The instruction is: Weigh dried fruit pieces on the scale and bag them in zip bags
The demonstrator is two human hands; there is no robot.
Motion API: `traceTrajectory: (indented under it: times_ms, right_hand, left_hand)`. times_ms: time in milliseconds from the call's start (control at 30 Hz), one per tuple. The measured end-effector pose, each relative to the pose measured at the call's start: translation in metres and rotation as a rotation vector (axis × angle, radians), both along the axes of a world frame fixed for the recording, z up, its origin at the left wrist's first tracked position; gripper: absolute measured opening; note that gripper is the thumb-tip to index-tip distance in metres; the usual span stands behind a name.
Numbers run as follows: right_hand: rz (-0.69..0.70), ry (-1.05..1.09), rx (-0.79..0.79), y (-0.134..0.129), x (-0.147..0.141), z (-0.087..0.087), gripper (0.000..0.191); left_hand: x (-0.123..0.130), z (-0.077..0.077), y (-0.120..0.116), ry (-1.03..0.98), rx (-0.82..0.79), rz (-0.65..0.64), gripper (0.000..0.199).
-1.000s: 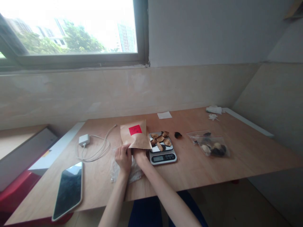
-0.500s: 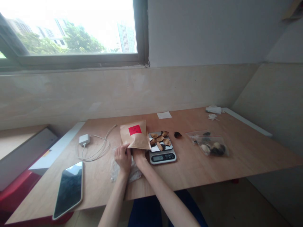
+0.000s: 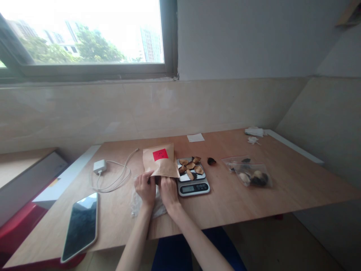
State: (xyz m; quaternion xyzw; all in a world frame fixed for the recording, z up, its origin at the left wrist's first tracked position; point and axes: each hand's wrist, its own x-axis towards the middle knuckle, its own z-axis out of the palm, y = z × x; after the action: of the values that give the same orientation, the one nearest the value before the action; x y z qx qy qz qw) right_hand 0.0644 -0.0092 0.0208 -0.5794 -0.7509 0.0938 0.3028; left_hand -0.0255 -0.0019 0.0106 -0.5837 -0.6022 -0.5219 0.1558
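- Paper bag: at 12 o'clock from both hands, mouth toward 6.
- Left hand: fingers curled, pinching the mouth's edge.
- Right hand: fingertips hidden in the mouth; cannot tell their grip.
- Table: near edge passes under the forearms, 6 o'clock.
- Scale: 3 o'clock, just beside the right hand, bearing brown pieces.
- Zip bag: farther out at 3, well apart, pale and dark pieces inside.
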Motion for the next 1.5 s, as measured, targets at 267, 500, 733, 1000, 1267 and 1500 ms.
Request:
traceTrajectory:
  times_ms: [267,500,733,1000,1267,1500]
  right_hand:
    - [0.023,0.457,0.255,-0.035,0.021,0.005,0.029]
    - [0.023,0.769,0.186,-0.054,0.043,0.016,0.025]
    - [-0.119,0.972,0.095,-0.054,0.074,0.011,0.027]
    - [-0.264,1.054,0.150,-0.053,0.105,0.011,0.033]
    - [-0.361,1.206,0.104,-0.042,0.127,0.012,0.037]
    - [-0.463,1.067,0.145,-0.030,0.146,0.009,0.023]
  left_hand:
    - [0.000,0.003,-0.001,-0.013,-0.026,0.016,0.020]
    - [0.000,0.004,-0.002,-0.003,-0.025,0.013,0.020]
    - [0.004,0.054,-0.001,-0.048,-0.247,-0.009,0.017]
    - [-0.003,0.149,0.031,-0.022,-0.430,0.006,0.017]
    - [-0.012,0.162,0.082,-0.192,-0.192,0.059,0.036]
    - [-0.006,0.099,0.056,-0.137,0.102,-0.046,0.027]
